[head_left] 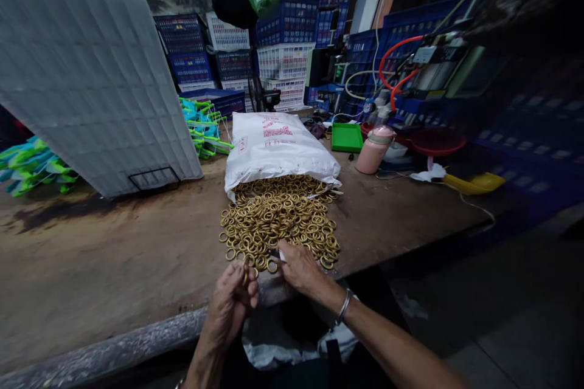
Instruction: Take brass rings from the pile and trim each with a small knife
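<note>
Loose brass-coloured rings lie in a heap on the wooden table, spilling from the mouth of a white woven sack. At the heap's near edge, my left hand has its fingers closed on brass rings; how many is hidden. Close to its right, my right hand grips a small tool with a pale handle and a dark, narrow end. That dark end points left over the nearest rings. My fingers cover most of the tool, so its exact kind is unclear.
A grey ribbed panel stands at left beside green and blue plastic pieces. To the right are a green tray, a pink bottle and a red dish. Stacked crates fill the back.
</note>
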Motion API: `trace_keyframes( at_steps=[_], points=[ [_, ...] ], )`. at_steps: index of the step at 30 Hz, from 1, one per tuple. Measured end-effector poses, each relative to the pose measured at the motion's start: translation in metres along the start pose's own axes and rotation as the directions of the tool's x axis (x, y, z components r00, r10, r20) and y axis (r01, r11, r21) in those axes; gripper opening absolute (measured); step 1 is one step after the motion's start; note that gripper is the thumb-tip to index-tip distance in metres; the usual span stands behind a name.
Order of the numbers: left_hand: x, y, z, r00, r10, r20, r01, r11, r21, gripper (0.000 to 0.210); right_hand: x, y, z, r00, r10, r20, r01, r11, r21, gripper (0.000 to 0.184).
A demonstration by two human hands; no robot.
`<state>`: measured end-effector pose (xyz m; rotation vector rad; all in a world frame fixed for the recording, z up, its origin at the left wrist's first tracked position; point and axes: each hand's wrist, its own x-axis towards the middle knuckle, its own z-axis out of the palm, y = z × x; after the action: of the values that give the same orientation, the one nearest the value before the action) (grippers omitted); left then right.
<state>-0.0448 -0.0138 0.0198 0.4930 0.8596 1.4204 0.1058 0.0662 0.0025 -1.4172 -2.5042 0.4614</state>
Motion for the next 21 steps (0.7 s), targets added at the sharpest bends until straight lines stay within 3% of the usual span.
trace_keyframes(
  at_steps=[3, 7, 15, 18, 21],
  points=[
    [0.003, 0.002, -0.010, 0.997, -0.012, -0.079, 0.008, 0.999, -0.045, 0.016, -0.009, -0.007, 0.011, 0.999, -0.046, -0.027, 0.047, 0.998, 0.039, 0.017],
    [0.006, 0.000, -0.016, 0.987, -0.023, -0.157, 0.009, 0.996, -0.086, 0.015, -0.018, -0.016, 0.021, 0.999, -0.027, -0.025, 0.026, 0.999, -0.040, 0.028],
    [0.008, 0.000, -0.025, 0.979, -0.074, -0.189, 0.037, 0.981, -0.192, 0.022, -0.021, -0.015, 0.032, 0.997, -0.039, -0.072, 0.027, 0.987, -0.157, 0.034],
    [0.011, -0.004, -0.029, 0.972, -0.119, -0.202, 0.069, 0.969, -0.238, 0.019, -0.020, -0.012, 0.031, 0.996, -0.056, -0.069, 0.048, 0.993, -0.111, 0.034],
    [0.013, -0.007, -0.026, 0.971, -0.119, -0.208, 0.072, 0.973, -0.219, 0.014, -0.012, -0.007, 0.024, 0.998, -0.040, -0.049, 0.044, 0.996, 0.074, 0.027]
  ],
)
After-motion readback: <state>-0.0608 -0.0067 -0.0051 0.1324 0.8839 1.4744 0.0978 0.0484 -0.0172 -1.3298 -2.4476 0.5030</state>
